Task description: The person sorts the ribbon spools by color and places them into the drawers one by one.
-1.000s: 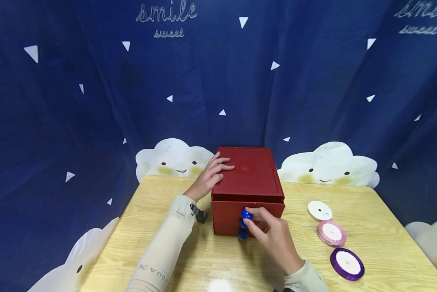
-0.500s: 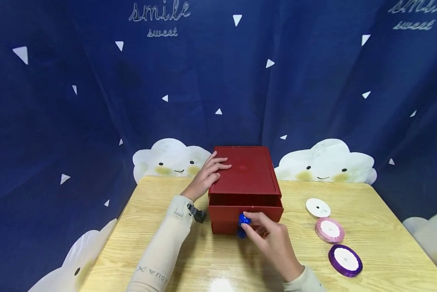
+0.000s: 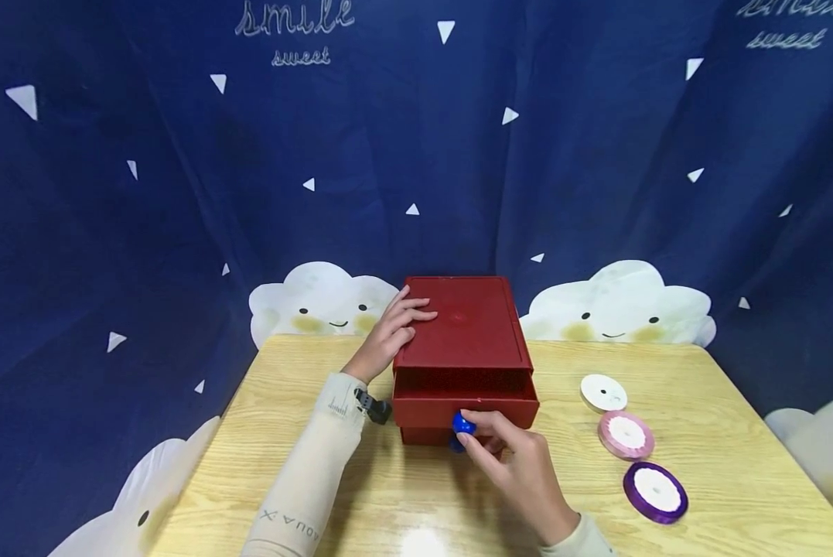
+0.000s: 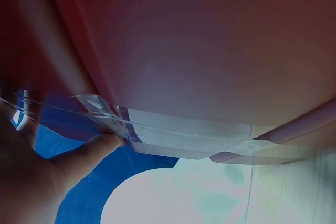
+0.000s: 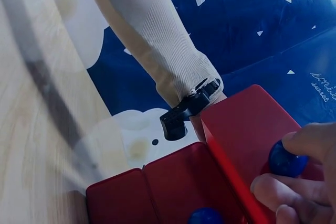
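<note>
A red drawer box (image 3: 461,333) stands on the table, its top drawer (image 3: 426,411) partly pulled out toward me. My right hand (image 3: 517,460) pinches the blue round knob (image 3: 463,422) on that drawer between thumb and fingers. In the right wrist view the same blue knob (image 5: 287,159) sits between the fingertips, and another blue knob (image 5: 205,217) shows on a closed drawer below. My left hand (image 3: 387,336) rests on the box's left top edge, fingers spread over the lid. The left wrist view shows its thumb (image 4: 89,158) against the box's side.
To the right of the box lie a white ribbon spool (image 3: 603,393), a pink ribbon spool (image 3: 626,435) and a purple ribbon spool (image 3: 656,493) on the wooden table (image 3: 263,418). A dark blue curtain (image 3: 360,139) with clouds and triangles hangs behind.
The top drawer has slid out toward me, with my right hand drawing its knob along. A dark opening behind the drawer front has widened. My left hand has stayed on the box.
</note>
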Motion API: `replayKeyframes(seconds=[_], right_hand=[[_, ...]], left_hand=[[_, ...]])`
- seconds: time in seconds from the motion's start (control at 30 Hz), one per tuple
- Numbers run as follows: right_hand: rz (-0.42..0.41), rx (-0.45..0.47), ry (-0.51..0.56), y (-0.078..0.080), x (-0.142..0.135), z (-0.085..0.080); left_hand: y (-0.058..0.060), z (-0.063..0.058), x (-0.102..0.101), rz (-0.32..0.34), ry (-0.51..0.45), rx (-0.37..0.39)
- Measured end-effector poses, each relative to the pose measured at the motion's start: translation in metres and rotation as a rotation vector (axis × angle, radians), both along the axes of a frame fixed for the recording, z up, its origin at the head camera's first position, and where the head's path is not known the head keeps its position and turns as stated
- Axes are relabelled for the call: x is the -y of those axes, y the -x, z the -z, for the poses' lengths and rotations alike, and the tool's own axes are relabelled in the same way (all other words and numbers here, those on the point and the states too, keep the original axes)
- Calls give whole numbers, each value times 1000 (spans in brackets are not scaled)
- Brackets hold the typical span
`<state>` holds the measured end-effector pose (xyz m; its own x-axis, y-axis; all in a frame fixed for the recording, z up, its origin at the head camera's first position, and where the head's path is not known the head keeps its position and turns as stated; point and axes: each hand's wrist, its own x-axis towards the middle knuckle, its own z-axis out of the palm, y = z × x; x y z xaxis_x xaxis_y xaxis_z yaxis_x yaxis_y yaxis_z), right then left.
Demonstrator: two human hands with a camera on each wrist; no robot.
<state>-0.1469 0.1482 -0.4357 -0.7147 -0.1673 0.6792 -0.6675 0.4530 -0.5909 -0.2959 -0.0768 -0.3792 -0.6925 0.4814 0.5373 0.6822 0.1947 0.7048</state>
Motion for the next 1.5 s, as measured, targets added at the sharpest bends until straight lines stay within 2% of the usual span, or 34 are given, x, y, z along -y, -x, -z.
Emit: replayKeyframes(seconds=[0.33, 0.67, 1.1, 1.17, 1.23, 1.3, 1.4, 1.47, 1.5], right_hand=[[-33, -18, 17, -6, 1, 2], [-23, -54, 24, -14, 1, 2], [-20, -32, 26, -23, 1, 2], [-24, -41, 26, -23, 1, 3], [-28, -59, 29, -24, 0, 4], [-28, -74, 35, -25, 0, 5], [-33, -89, 48, -25, 0, 7], [-33, -84, 51, -26, 0, 7], [-34, -80, 51, -27, 1, 7]], left_hand=[[-2, 0, 2, -15, -5, 4], [-1, 1, 1, -11, -15, -10], [0, 1, -1, 5, -44, -44], [1, 2, -1, 8, -45, -45], [9, 12, -1, 0, -40, -58], [9, 13, -2, -2, -36, -43], [8, 11, -3, -7, -36, -43], [-1, 2, -3, -3, -38, -24], [-1, 2, -3, -8, -38, -23]])
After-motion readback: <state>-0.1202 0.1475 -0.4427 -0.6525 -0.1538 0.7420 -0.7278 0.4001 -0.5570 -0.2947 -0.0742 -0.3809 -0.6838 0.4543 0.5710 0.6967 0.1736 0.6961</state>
